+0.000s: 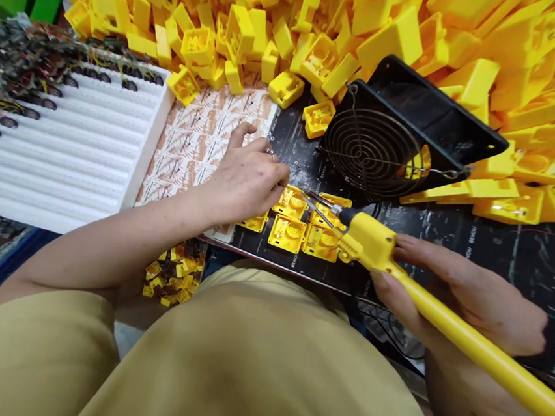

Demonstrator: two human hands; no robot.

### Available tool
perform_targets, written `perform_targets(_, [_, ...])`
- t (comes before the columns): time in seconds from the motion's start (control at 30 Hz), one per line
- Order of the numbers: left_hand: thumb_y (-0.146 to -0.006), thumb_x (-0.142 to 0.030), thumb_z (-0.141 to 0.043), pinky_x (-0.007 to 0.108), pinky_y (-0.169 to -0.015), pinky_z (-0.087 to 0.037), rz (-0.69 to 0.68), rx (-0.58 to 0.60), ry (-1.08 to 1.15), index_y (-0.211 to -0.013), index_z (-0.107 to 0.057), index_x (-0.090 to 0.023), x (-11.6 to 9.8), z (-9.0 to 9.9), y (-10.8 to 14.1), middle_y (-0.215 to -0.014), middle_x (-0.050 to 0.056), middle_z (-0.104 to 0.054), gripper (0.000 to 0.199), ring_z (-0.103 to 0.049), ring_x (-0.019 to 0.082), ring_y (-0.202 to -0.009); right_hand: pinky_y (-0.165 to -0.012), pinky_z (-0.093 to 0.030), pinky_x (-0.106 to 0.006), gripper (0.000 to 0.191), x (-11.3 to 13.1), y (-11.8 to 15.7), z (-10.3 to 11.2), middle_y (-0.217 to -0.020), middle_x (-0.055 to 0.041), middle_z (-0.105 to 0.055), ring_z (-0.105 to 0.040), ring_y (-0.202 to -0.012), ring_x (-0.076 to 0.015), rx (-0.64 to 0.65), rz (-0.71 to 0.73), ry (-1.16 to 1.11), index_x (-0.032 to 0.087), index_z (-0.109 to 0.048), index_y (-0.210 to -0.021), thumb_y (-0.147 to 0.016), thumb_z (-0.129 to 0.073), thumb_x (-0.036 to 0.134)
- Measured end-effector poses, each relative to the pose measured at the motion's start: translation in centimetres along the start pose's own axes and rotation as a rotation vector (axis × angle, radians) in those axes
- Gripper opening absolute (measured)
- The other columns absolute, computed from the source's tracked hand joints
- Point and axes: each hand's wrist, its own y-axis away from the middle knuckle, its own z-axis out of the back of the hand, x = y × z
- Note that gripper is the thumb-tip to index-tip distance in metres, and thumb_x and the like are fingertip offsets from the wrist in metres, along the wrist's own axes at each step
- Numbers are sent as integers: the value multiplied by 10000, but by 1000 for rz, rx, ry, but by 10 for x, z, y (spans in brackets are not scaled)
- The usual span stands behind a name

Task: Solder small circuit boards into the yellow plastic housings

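My right hand (469,298) grips a yellow soldering gun (370,236), whose long body runs to the lower right. Its thin metal tip and a second rod beside it reach over small yellow plastic casings. At the upper-left casing (292,201), my left hand (251,176) has its fingers curled together at the casing's edge; whatever they pinch is hidden. Another open casing (287,234) lies just below, with a speaker grille of small holes inside. More casings sit close by on the black bench top (449,264), one partly under my left wrist.
A black fan (377,139) with a wire guard stands behind the casings. Yellow plastic parts (255,29) are heaped along the back. On the left lies a ridged white foam tray (77,149) with wired round components (49,104). Printed sheets (186,140) cover part of the bench.
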Motion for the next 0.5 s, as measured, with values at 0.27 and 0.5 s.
perform_targets(0.27, [-802,-214,-489,624,-1075,-310,-38,102,27,-622,-634,-210,-1,8,-11,-577,12,-596,231,-579,238,-889,-590,-561,-152,161,15,-21,-7,-700,32,-681,-685,-647,-101,-19,309,-80,209,-571,-854,-829,-729,183])
perform_targets(0.5, [-795,-232,-524,578,-1110,-293,-38,200,109,-560,-593,-193,-6,17,-23,-534,-14,-552,248,-600,214,-879,-673,-581,-177,189,14,-28,-10,-739,-9,-693,-676,-673,-98,27,383,-63,167,-591,-875,-798,-763,155])
